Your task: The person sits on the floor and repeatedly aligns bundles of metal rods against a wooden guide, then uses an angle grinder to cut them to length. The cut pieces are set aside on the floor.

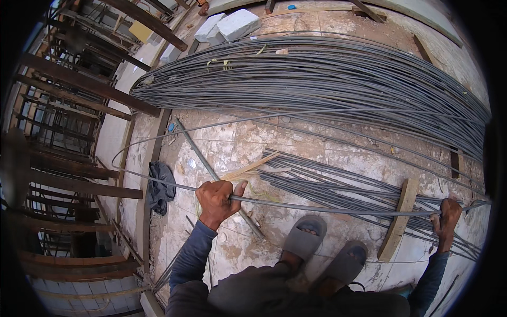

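Note:
A long grey steel rebar rod [317, 210] crosses in front of me, held by both hands. My left hand [215, 203] is closed round it near the middle, thumb raised along the rod. Far to the right, my right hand [449, 214] grips the same rod, close to the picture's edge. Past my left hand the rod runs left, bends back in a wide loop and returns toward the big pile of rebar [317, 79]. Below the held rod lies a bundle of cut rebar pieces [327, 182], partly under a wooden block [400, 221].
A metal pipe [198, 150] lies slanting on the stained floor, beside a black plastic bag [160, 187]. Thin wooden strips [251, 166] rest by the cut bars. White blocks [237, 25] stand behind the pile. Timber beams [79, 79] line the drop at left. My sandalled feet stand near the bundle.

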Demonstrator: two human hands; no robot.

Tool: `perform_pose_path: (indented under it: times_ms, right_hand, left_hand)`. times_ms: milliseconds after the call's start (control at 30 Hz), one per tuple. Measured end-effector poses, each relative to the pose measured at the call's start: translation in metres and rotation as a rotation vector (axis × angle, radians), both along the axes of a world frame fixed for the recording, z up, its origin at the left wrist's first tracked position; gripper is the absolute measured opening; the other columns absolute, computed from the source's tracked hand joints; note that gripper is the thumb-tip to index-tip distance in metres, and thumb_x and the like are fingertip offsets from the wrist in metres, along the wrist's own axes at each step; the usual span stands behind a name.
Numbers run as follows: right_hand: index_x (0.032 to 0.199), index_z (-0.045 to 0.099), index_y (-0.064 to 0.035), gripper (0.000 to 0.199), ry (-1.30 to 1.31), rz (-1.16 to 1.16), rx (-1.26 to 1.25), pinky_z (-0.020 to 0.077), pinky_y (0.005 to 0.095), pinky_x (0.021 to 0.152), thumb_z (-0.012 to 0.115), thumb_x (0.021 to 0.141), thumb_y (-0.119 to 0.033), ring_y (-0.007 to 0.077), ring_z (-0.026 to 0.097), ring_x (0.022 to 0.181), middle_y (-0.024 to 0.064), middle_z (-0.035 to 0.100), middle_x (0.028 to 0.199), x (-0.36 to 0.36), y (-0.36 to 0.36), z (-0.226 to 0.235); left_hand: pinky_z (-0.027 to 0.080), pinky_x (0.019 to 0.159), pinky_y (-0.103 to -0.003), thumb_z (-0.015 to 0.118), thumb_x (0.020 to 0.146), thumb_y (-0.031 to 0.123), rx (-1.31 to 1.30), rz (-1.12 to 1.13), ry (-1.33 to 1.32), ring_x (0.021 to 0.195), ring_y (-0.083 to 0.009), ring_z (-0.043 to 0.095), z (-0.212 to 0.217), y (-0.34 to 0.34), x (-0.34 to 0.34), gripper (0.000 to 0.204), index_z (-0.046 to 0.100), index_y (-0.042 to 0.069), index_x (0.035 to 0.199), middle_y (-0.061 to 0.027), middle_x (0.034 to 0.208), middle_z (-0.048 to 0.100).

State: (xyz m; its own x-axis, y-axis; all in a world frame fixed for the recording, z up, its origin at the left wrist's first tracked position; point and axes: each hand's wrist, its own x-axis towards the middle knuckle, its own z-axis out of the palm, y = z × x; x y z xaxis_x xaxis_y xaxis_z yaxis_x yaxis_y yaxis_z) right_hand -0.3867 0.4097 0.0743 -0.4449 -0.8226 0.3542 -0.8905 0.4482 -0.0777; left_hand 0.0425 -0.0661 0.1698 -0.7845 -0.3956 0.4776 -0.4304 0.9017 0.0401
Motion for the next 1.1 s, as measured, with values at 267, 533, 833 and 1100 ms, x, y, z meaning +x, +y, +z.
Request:
perform_pose_path:
  times_ms: [267,533,833,1100]
  right_hand:
    - [0.07,0.04,-0.0043,0.05,0.044,-0.077,-0.155,0.0297,0.041,0.052,0.066,0.09,-0.042,0.0315,0.04,0.053,0.0133,0.035,0.06,0.027,-0.069,0.036]
    - [0.072,0.056,-0.0053,0.04,-0.123,-0.028,0.043,0.0432,0.0426,0.044,0.069,0.09,-0.038,0.0321,0.057,0.046,0.0126,0.055,0.055,0.108,-0.193,0.065]
    - [0.078,0.062,-0.0036,0.047,-0.382,-0.015,0.112,0.0448,0.0431,0.043,0.055,0.097,-0.047,0.0324,0.06,0.045,0.0142,0.06,0.053,0.094,-0.15,0.011]
    - [0.076,0.058,-0.005,0.052,-0.327,-0.007,0.165,0.0429,0.0444,0.046,0.05,0.098,-0.052,0.0344,0.057,0.048,0.0121,0.055,0.052,0.015,-0.059,0.004]
  left_hand:
    - [0.031,0.043,-0.037,0.075,0.086,0.027,-0.385,-0.134,0.213,0.038,-0.0254,0.036,0.072,-0.132,-0.098,0.051,0.04,0.009,0.053,-0.0064,0.044,0.032]
    - [0.045,0.07,-0.048,0.072,0.086,0.038,-0.004,0.044,-0.217,0.074,-0.0376,0.06,-0.099,-0.262,-0.08,0.042,0.065,0.001,0.068,-0.0207,0.073,0.061]
    - [0.045,0.072,-0.05,0.058,0.095,0.047,-0.042,0.178,-0.192,0.066,-0.0434,0.058,-0.156,-0.235,-0.101,0.063,0.061,-0.006,0.06,-0.0251,0.063,0.058]
    - [0.037,0.047,-0.049,0.054,0.101,0.036,-0.171,0.226,-0.077,0.046,-0.0373,0.052,-0.183,-0.132,-0.127,0.06,0.054,0.001,0.052,-0.0188,0.053,0.054]
